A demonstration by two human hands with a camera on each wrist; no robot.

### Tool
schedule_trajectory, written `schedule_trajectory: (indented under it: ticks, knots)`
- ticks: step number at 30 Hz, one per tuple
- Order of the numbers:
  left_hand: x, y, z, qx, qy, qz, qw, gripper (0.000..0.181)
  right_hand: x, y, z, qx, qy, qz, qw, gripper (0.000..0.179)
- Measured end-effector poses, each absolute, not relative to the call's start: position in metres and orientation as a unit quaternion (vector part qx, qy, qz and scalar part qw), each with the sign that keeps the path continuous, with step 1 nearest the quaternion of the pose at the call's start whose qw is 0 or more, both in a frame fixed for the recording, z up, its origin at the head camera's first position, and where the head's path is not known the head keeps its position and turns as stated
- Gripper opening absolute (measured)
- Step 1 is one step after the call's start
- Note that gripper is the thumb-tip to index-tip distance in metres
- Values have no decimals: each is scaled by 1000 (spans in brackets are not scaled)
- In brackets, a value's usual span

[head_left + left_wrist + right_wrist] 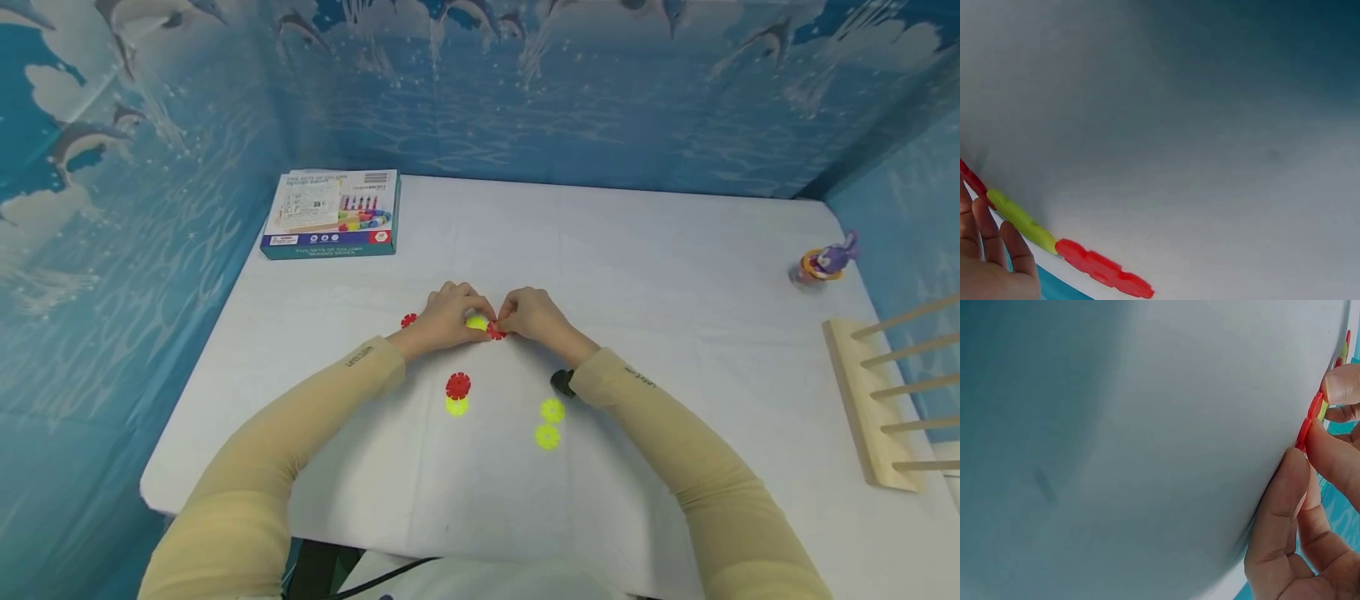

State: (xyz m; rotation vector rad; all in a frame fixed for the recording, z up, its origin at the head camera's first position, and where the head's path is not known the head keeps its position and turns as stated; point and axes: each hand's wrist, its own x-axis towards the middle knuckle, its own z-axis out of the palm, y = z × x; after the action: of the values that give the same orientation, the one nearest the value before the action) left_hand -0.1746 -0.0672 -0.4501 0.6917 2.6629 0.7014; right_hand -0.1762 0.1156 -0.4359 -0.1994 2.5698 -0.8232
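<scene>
Over the middle of the table, my left hand (pixel 450 317) pinches a red interlocking disc (pixel 495 332) between thumb and forefinger. A yellow disc (pixel 476 322) shows inside the curve of these fingers. From the other side, my right hand (pixel 536 319) pinches at the same red edge. Red plastic (pixel 1304 433) between fingertips in the right wrist view may be one disc or two; I cannot tell. Left of the left wrist lies another red disc (pixel 408 320). In the left wrist view, a yellow disc (pixel 1022 220) sits end to end with a red one (pixel 1104 269), beside the fingers.
Nearer me lie a red disc (pixel 458 386) overlapping a yellow disc (pixel 457 407), and two yellow discs (pixel 552 410) by the right sleeve. A flat box (pixel 330 214) stands back left. At right are a purple-topped toy (pixel 828 258) and a wooden pegged rack (pixel 870 408).
</scene>
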Motion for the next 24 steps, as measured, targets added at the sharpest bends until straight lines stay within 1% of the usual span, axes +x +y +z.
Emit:
schedule_trajectory:
  ticks: [5, 12, 18, 21, 24]
  knots:
    - [-173, -66, -448, 233, 929, 243, 152, 24, -179, 117, -436, -74, 922, -301, 232, 18]
    - [-172, -65, -451, 225, 930, 242, 158, 23, -181, 135, -432, -87, 892, -332, 294, 32]
    - [-173, -64, -454, 224, 929, 242, 170, 24, -166, 161, -426, -128, 869, -347, 328, 38]
    - [-175, -64, -454, 222, 928, 242, 176, 24, -156, 174, -424, -144, 859, -353, 341, 38]
    - [-177, -64, -452, 222, 928, 244, 176, 23, -147, 187, -421, -161, 855, -358, 339, 34]
